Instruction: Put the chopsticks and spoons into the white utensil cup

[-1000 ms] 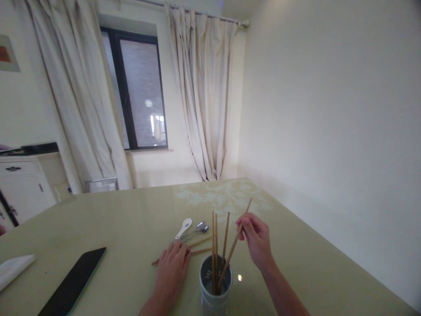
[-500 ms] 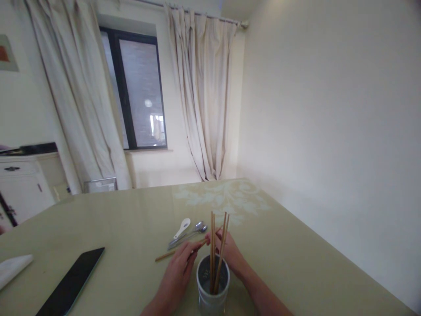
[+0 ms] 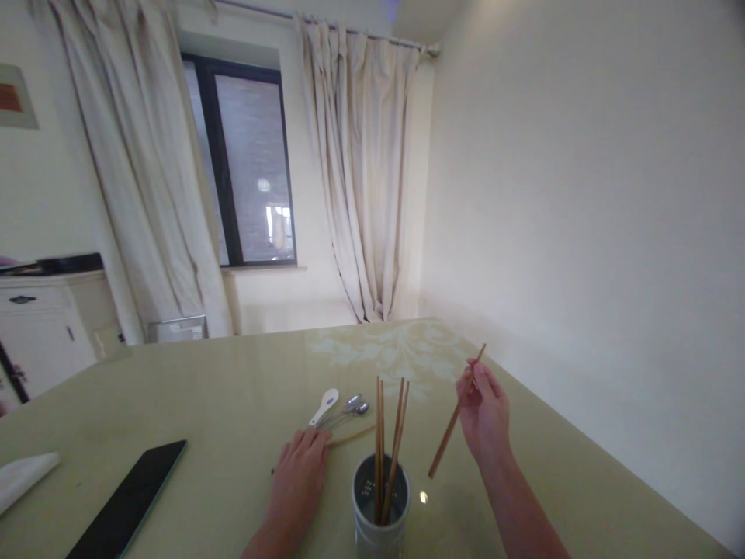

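My right hand is raised right of the cup, its fingers closed on a brown chopstick that slants down to the left; whether it is one stick or two pressed together is unclear. Palm down, my left hand rests over another chopstick on the table, its fingertips bent onto it. A grey-white cup stands between my forearms, with several chopsticks upright in it. Beyond my left hand lie a white spoon and metal spoons, their handles partly hidden.
On the greenish table, a black tablet-like slab lies at the left, with a white object at the far left edge. A wall runs along the table's right side. Curtains and a window are behind.
My right hand has moved away to the right and up, carrying a chopstick. My left hand has drawn back slightly left and lowered onto the chopstick on the table.
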Demonstrator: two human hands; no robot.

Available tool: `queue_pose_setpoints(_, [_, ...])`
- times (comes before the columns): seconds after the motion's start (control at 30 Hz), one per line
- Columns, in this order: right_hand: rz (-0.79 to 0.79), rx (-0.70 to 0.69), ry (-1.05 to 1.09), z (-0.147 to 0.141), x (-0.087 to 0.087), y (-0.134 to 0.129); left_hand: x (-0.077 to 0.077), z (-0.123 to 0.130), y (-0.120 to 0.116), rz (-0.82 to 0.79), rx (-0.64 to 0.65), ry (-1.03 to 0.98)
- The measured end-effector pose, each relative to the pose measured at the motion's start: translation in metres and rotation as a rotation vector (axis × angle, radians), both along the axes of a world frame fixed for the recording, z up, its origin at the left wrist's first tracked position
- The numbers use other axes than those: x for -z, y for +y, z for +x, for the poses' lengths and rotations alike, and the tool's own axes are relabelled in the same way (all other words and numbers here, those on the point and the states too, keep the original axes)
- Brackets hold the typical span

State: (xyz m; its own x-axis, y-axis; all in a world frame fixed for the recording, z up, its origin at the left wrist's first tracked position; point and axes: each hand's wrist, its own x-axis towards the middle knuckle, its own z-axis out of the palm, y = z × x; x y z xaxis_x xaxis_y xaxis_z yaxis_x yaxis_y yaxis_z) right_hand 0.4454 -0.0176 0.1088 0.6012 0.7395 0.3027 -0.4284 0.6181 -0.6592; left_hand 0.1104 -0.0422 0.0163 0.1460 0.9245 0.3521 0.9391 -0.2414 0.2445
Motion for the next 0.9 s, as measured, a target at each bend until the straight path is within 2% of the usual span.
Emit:
queue_pose_setpoints(0.13, [0.018, -0.098, -0.042, -0.02, -0.007, -0.013, -0.009, 0.004, -0.003, -0.042, 0.031, -0.081])
queue_pose_setpoints(0.3, [0.03, -0.272, -0.466, -0.056, -0.004, -0.028, -0.009, 0.004, -0.002, -0.016, 0.079, -0.316])
queue_pose_setpoints(0.4, [-0.042, -0.257, -0.513, -0.067, 0.006, -0.026, -0.006, 0.006, -0.002, 0.025, 0.112, -0.484])
queue_pose_setpoints(0.5, [-0.256, -0.202, -0.54, -0.078, 0.022, -0.017, -0.005, 0.013, -0.002, 0.074, 0.188, -0.626])
queue_pose_setpoints(0.6, [-0.317, -0.338, -0.704, -0.094, 0.04, -0.01, -0.006, 0.023, -0.005, 0.067, 0.299, -0.706])
queue_pose_setpoints(0.7, [-0.287, -0.45, -0.741, -0.106, 0.05, -0.008, -0.006, 0.029, -0.007, 0.035, 0.385, -0.723])
queue_pose_setpoints(0.77, [-0.279, -0.457, -0.712, -0.106, 0.049, -0.007, -0.004, 0.028, -0.006, 0.028, 0.392, -0.692])
queue_pose_setpoints(0.83, [-0.258, -0.383, -0.674, -0.096, 0.042, -0.006, -0.002, 0.023, -0.003, 0.028, 0.316, -0.596])
queue_pose_setpoints(0.9, [-0.223, -0.234, -0.626, -0.077, 0.031, -0.005, -0.001, 0.015, 0.0, 0.016, 0.17, -0.418])
